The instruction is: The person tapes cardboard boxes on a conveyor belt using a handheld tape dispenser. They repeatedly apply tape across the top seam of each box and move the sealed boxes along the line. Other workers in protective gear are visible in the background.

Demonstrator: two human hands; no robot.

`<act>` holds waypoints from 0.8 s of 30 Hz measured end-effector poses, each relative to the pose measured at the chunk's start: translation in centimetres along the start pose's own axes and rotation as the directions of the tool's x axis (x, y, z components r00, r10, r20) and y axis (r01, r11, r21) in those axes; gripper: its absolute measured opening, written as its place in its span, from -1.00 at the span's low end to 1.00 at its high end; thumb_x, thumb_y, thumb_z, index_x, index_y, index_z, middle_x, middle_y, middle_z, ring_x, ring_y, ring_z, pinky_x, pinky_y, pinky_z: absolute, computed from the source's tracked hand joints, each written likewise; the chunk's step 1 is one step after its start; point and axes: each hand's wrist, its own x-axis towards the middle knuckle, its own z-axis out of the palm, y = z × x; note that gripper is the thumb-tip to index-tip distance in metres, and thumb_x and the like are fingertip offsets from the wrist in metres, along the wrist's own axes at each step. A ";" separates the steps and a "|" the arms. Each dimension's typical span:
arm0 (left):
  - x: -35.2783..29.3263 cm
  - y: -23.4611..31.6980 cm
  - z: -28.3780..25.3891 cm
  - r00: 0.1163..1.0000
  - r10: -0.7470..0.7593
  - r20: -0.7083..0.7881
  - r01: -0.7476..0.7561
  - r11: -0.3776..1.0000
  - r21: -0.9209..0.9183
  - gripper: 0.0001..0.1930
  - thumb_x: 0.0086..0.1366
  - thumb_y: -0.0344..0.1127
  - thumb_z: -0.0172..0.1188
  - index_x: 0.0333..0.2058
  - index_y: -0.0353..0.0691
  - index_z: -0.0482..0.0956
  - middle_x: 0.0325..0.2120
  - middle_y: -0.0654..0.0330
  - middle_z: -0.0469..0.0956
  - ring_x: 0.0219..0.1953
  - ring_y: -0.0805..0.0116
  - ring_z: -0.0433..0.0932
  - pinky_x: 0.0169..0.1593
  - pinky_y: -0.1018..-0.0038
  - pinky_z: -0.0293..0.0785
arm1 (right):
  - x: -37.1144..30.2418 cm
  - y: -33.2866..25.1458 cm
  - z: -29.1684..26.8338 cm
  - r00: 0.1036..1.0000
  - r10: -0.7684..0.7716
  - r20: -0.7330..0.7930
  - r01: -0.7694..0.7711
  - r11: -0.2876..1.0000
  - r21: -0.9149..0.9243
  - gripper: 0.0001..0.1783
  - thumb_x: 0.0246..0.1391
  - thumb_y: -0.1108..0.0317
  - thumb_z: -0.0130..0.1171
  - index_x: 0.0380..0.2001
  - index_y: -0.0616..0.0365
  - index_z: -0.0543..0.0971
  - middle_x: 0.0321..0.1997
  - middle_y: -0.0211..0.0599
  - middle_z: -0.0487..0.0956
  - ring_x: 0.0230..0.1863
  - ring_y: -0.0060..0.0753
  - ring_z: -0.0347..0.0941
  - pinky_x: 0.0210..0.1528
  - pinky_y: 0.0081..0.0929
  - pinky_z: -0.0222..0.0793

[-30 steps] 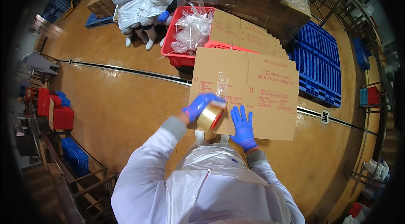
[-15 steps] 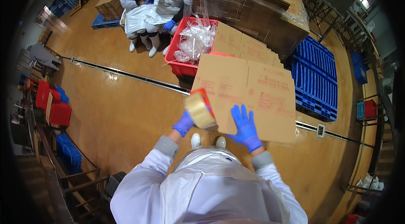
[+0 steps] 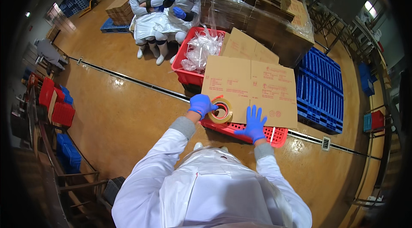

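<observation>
My left hand (image 3: pixel 201 105), in a blue glove, is closed on a tape dispenser (image 3: pixel 222 111) with red-orange parts and a wide roll of yellowish clear tape. The dispenser is at the near left edge of a flattened cardboard box (image 3: pixel 240 77) with red print. My right hand (image 3: pixel 254 126), also gloved in blue, has its fingers spread on the near edge of the cardboard. A red crate with holes (image 3: pixel 279 137) shows under that edge. Behind lies another cardboard piece (image 3: pixel 249 47).
A red bin (image 3: pixel 189 73) holds crumpled clear plastic. Blue pallets (image 3: pixel 321 90) stand to the right. Wrapped stacks of cardboard (image 3: pixel 274 34) rise behind. Two people in white (image 3: pixel 182 9) sit at the far left. A drain channel (image 3: pixel 137 83) crosses the floor.
The front cardboard has shifted away from me, exposing the red crate at its near edge. My left hand has moved up and right with the dispenser, now turned to show the roll's side.
</observation>
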 end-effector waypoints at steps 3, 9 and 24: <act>-0.9 0.3 -6.0 0.903 0.179 -0.392 -0.371 0.786 -0.495 -0.05 -0.02 0.20 0.52 0.25 -0.27 0.42 -0.01 -0.11 0.63 -0.04 0.00 0.66 -0.01 0.24 0.58 | -2.7 0.4 2.4 0.999 0.025 -0.040 -0.025 1.000 -0.001 0.56 -0.41 -0.51 0.42 0.53 0.10 -0.07 0.62 0.00 -0.15 0.60 0.29 -0.37 0.33 0.64 -0.19; -3.6 -2.2 -19.3 0.587 0.019 -0.809 -0.659 0.591 -0.465 0.01 0.00 -0.19 0.61 0.41 -0.06 0.25 -0.28 0.28 0.58 -0.37 0.58 0.46 -0.24 0.55 0.52 | -4.1 -1.1 3.5 0.991 0.102 -0.085 -0.107 0.993 -0.055 0.45 -0.28 -0.41 0.42 0.53 0.07 -0.07 0.62 -0.05 -0.14 0.61 0.25 -0.34 0.35 0.51 -0.06; -6.8 -2.1 -26.6 0.239 0.214 -0.947 -0.598 0.801 0.030 0.06 -0.04 -0.14 0.63 0.43 0.06 0.22 -0.31 0.24 0.60 -0.36 0.48 0.50 -0.22 0.48 0.54 | -4.7 -1.4 4.4 0.980 0.128 -0.150 -0.131 0.991 -0.010 0.38 -0.19 -0.31 0.43 0.53 0.07 -0.08 0.62 -0.08 -0.15 0.61 0.24 -0.33 0.39 0.45 -0.12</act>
